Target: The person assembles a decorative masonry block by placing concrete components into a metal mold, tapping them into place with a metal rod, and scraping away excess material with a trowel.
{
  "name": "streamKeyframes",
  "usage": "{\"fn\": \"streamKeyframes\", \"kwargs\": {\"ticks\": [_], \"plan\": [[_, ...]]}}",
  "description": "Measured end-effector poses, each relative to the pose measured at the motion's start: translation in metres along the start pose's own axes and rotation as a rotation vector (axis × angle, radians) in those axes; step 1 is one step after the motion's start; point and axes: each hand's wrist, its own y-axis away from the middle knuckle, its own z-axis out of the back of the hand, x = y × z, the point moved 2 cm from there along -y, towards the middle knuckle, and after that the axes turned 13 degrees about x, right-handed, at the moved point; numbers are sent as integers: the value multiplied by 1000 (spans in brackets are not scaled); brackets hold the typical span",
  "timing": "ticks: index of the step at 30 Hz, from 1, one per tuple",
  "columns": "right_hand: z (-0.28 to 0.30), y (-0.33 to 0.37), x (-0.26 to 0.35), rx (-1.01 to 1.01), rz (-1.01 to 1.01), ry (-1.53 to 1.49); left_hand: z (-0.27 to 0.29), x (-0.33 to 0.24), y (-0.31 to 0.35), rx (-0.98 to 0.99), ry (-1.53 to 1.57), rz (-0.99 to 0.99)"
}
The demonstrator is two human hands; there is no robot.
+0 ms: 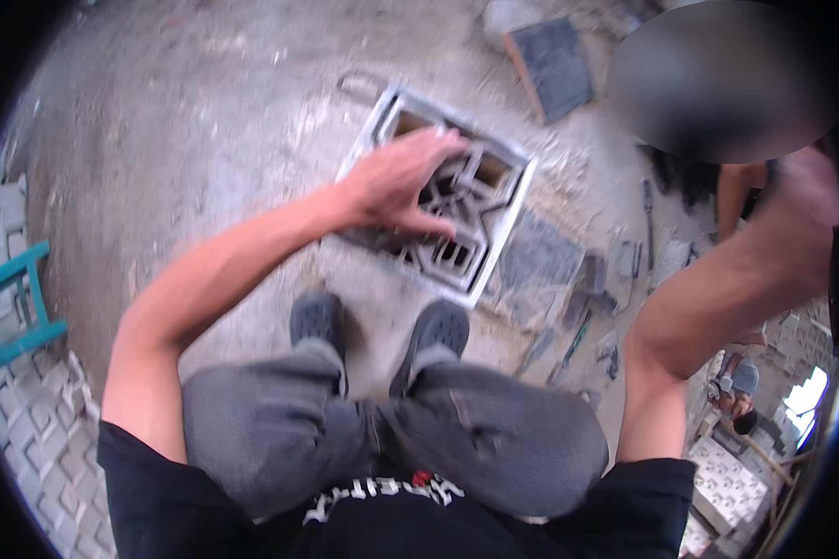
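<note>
On the concrete floor in front of my feet lies a square metal mould frame [505, 222] with angular, patterned dividers inside. Over its left half, my left hand [408, 182] reaches in with thumb and fingers apart, nothing visible in its grasp. Whether the fingertips touch the dividers, I cannot tell. Stretched out to the far right is my right arm, and my right hand [811, 186] is smeared by motion near the picture's edge, beside another person's arm [741, 191]. What the right fingers do is not visible.
A dark square slab [552, 70] lies beyond the mould, and a grey slab [541, 253] to its right. Hand tools [578, 337] are scattered right. Grey blocks [37, 410] and a teal frame-like object [19, 303] stand left. A second person [741, 382] is farther right.
</note>
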Motion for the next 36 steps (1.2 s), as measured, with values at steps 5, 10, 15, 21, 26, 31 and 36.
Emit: {"fn": "streamKeyframes", "kwargs": {"ticks": [5, 10, 15, 21, 26, 31, 36], "plan": [[-10, 9, -48, 208, -74, -444, 6, -11, -3, -122, 46, 25], [-57, 64, -120, 393, -225, -666, 2, -11, 10, -156, -7, -12], [-80, 81, -127, 437, -330, -381, 3, -15, 16, -147, -30, 19], [-100, 87, -134, 611, -106, -90, -3, -8, 16, -95, -80, 3], [-132, 95, -114, 845, 96, 391, -11, 7, 18, -172, 21, -78], [-137, 110, -119, 780, 159, 397, -8, 3, 14, -168, 80, -59], [-154, 145, -119, 889, 223, 524, -7, -2, 14, -151, 16, 23]]}}
